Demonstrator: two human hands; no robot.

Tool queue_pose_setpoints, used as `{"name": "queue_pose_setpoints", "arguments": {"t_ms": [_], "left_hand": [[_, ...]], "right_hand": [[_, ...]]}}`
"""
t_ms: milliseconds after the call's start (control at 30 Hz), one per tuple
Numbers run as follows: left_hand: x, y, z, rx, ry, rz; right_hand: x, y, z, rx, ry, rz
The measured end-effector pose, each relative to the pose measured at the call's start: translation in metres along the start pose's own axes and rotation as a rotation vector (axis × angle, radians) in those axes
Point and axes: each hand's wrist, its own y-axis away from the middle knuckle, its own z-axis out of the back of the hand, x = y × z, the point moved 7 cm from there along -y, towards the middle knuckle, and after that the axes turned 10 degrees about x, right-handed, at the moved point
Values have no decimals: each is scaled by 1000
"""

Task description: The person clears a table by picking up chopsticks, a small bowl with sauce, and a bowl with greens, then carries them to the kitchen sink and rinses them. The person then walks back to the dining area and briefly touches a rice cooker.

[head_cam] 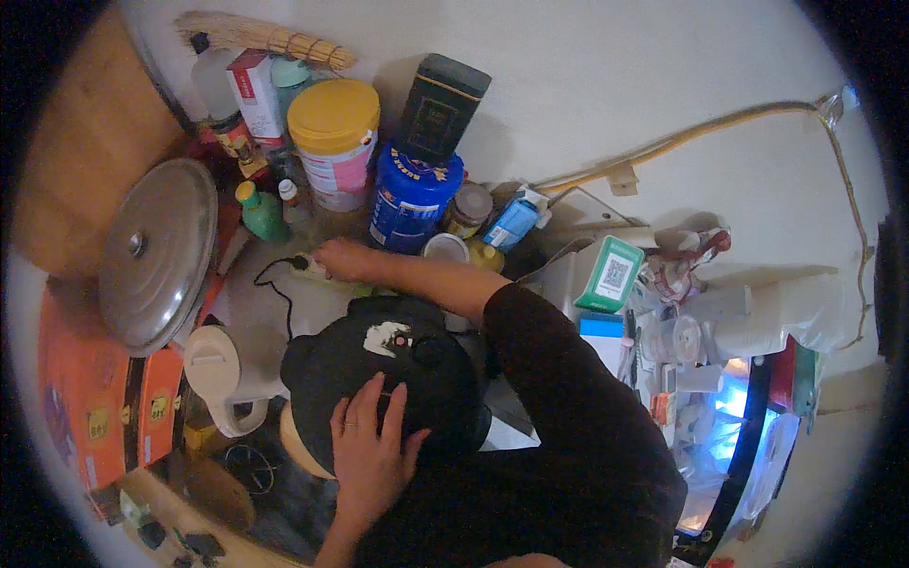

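My left hand [373, 440], with a ring on one finger, lies palm down and fingers apart on a rounded black, soft-looking object [433, 376] with ear-like bumps and a white patch. Beyond this object, my right hand [337, 260] reaches to a pale power strip or socket [319, 273], its fingers curled against it; whether they grip it is hidden. Beside those fingers a black plug [301, 263] sits at the strip. Its black cord [290, 305] loops down towards the black object. A white lidded jug [213, 366] stands left of the object.
Behind my right hand stand a yellow-lidded tub [334, 117], a blue tub [412, 195] with a dark tin [444, 106] on top, and a green bottle [261, 213]. A metal pan lid [160, 255] leans at left above orange boxes [89, 390]. Plastic containers [675, 339] crowd the right.
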Motion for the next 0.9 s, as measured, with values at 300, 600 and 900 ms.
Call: {"name": "queue_pose_setpoints", "arguments": {"t_ms": [300, 600, 900], "left_hand": [[-7, 0, 4, 9, 12, -52], [-6, 10, 5, -128, 5, -72], [-3, 18, 4, -195, 33, -132]], "right_hand": [[-12, 25, 19, -1, -38, -20], [95, 259, 251, -627, -143, -292], [16, 499, 167, -888, 257, -1278]]}}
